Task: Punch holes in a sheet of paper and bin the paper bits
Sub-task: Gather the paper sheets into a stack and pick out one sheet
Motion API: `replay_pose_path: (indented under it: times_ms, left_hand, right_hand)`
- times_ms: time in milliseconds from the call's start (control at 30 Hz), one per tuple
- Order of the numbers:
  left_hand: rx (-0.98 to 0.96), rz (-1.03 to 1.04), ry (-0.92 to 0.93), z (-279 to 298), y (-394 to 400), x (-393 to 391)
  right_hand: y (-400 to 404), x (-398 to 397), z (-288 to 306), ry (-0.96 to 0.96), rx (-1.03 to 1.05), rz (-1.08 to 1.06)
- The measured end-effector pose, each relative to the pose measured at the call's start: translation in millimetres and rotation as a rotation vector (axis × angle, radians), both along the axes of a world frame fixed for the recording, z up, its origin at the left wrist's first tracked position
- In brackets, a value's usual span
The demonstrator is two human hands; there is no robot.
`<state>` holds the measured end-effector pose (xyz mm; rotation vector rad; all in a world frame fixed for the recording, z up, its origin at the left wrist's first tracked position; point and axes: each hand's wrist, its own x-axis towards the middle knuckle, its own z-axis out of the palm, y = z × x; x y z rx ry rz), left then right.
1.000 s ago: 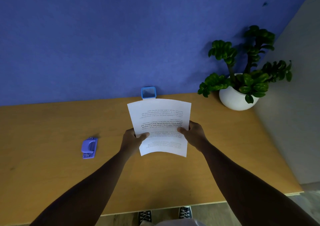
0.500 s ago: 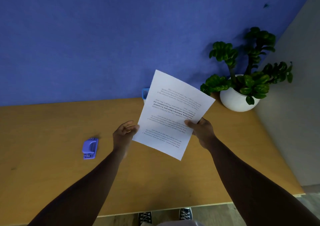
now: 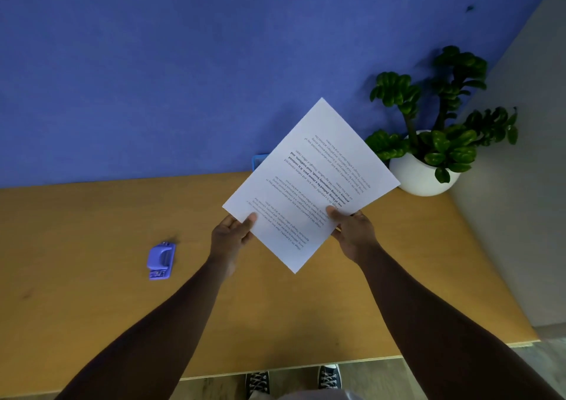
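While both hands pinch the sheet, its upside-down print stays unreadable.

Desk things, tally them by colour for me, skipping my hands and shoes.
Blue or purple: 2, hole punch and small bin
White: 2, sheet of paper and plant pot
Total: 4

Sheet of paper: white, printed, text upside down to the camera, held above the worktop, flat and turned diagonally, one corner pointing away. Hole punch: small, purple-blue, lying on the worktop well left of the sheet, untouched. Bin: small blue container at the worktop's rear edge, mostly hidden behind the sheet.
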<state>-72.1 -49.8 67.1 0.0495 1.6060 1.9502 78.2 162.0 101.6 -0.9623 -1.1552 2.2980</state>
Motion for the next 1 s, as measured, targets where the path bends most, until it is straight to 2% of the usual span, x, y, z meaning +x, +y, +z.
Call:
replay_pose_path:
  times_ms: [167, 333, 600, 800, 1000]
  left_hand:
    - [-0.063, -0.114, 0.023, 2, 5, 4]
    - [-0.095, -0.131, 0.071, 2, 2, 2]
    - [-0.239, -0.146, 0.260, 5, -18, -21]
    - [-0.256, -0.165, 0.392, 10, -30, -33]
    - [-0.286, -0.171, 0.457, 10, -31, -33]
  right_hand:
    - [-10, -4, -2, 0.023, -0.062, 0.012]
    - [-10, -1, 1, 0.002, -0.015, 0.054]
    - [9, 14, -8, -0.122, 0.106, -0.079]
    - [18, 22, -16, -0.268, 0.277, -0.093]
    - [15, 25, -18, -0.453, 0.518, 0.041]
